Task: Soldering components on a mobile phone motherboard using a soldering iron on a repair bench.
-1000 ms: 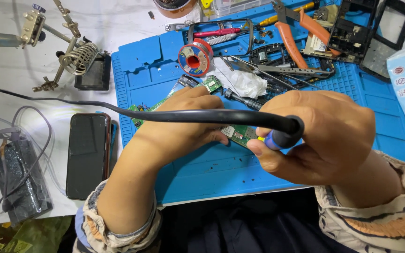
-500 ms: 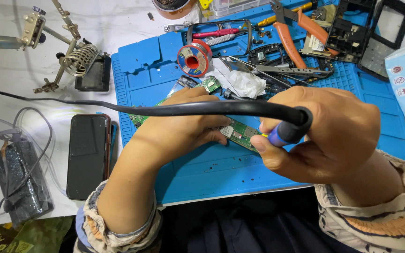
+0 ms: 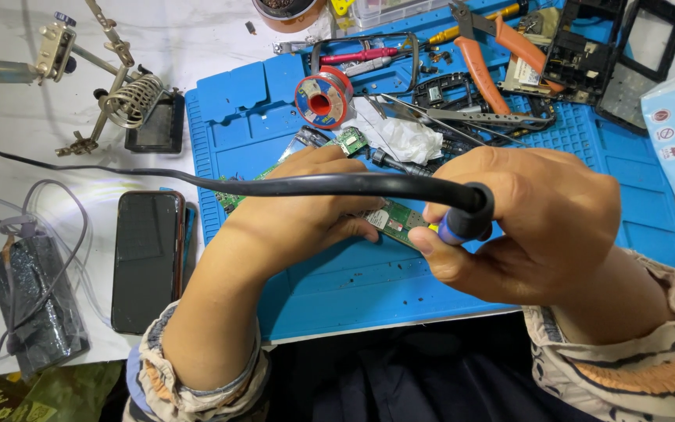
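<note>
My right hand (image 3: pixel 533 227) grips a soldering iron (image 3: pixel 462 215) with a blue and black handle; its black cable (image 3: pixel 197 181) runs left across the view. The iron's tip is hidden behind my hands. My left hand (image 3: pixel 306 207) presses down on a long green circuit board (image 3: pixel 396 219) lying on the blue work mat (image 3: pixel 337 289). Only parts of the board show, between my hands and at its left end.
A red solder spool (image 3: pixel 323 97), crumpled white tissue (image 3: pixel 404 141), tweezers (image 3: pixel 462 117), orange pliers (image 3: pixel 482 62) and dismantled black parts (image 3: pixel 587 51) crowd the mat's far side. A dark phone (image 3: pixel 148 258), a coil iron stand (image 3: pixel 130 101) and a black wrapped block (image 3: pixel 33 301) lie left.
My right hand with the soldering iron has shifted slightly up and to the right. My left hand stays on the board.
</note>
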